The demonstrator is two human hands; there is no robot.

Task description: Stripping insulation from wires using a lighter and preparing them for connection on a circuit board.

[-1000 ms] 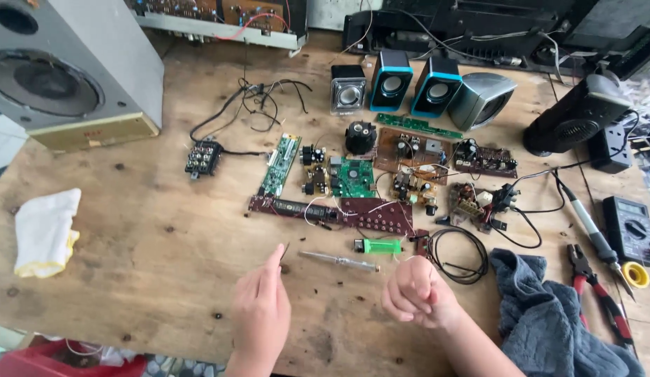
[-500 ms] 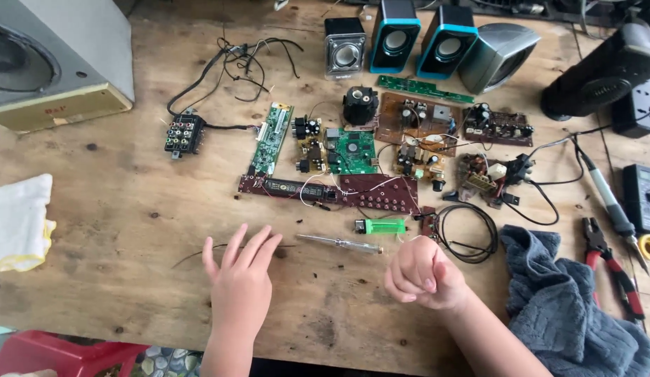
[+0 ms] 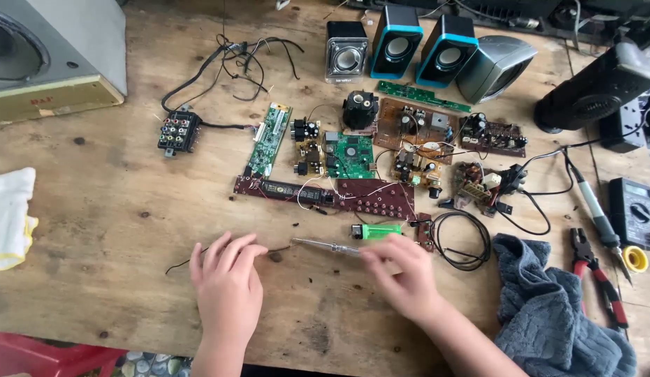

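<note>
Low in the frame on the rough wooden counter (image 3: 94,230), the left hand (image 3: 228,290) lies flat, fingers spread, on a thin wire (image 3: 181,264); the blurred right hand (image 3: 400,278), loosely open, touches a slim metal screwdriver (image 3: 326,245).

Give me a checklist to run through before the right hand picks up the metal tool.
1. Right hand at the metal tool: ok, though blurred.
2. Fingers closed on it: cannot tell.
3. Left hand off the tool: ok, flat on the table.
4. Thin black wire clear of the left hand: not ok, it runs under the fingers.
5. Green lighter apart from the tool: ok.
6. Cable coil away from the right wrist: ok.
</note>
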